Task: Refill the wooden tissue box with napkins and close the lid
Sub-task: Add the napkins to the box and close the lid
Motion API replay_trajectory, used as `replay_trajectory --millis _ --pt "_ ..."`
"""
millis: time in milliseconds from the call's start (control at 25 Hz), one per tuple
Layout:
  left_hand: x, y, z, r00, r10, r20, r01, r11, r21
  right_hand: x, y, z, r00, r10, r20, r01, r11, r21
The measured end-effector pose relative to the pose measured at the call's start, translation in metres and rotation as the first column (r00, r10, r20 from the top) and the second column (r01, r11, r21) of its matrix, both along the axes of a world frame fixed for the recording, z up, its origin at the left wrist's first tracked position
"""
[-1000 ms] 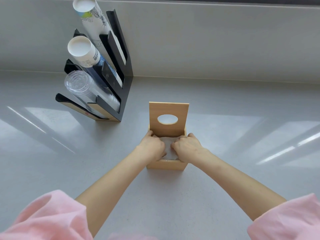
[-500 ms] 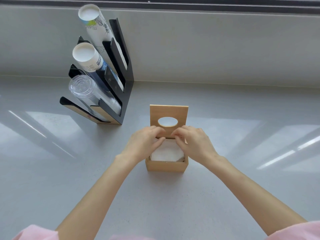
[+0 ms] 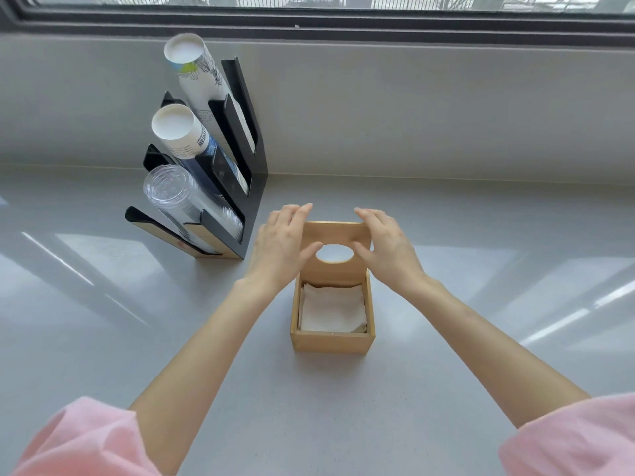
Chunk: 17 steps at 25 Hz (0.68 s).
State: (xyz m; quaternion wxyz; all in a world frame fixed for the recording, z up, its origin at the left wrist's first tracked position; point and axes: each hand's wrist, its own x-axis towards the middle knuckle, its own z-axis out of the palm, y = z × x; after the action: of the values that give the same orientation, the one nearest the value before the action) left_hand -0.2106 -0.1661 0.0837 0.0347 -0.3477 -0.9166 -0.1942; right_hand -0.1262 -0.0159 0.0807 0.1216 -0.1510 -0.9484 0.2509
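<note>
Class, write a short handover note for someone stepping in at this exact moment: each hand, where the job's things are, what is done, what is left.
Left hand: open, at the left edge of the upright lid, thumb near its oval hole.
Right hand: open, at the lid's right edge; whether either hand grips the lid cannot be told.
Wooden box: on the grey counter, in front of the person, right of the black cup rack.
Napkins: a white stack lying flat inside the box.
Done: box refilled.
Left: fold the lid down toward you until it shuts over the napkins.
</note>
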Motion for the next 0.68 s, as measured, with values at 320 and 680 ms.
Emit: replay_trajectory --millis 320,680 --pt "0.004 -0.005 -0.004 0.998 0.023 0.05 -0.034 0.976 0.215 0.005 0.0 -0.001 0.997 -0.019 -0.077 0.01 0.994 -0.11" --pt "0.031 -0.038 -0.022 0.991 -0.117 0.066 0.083 0.92 0.384 0.046 -0.006 -0.018 0.976 0.108 -0.191 -0.122 0.99 -0.066"
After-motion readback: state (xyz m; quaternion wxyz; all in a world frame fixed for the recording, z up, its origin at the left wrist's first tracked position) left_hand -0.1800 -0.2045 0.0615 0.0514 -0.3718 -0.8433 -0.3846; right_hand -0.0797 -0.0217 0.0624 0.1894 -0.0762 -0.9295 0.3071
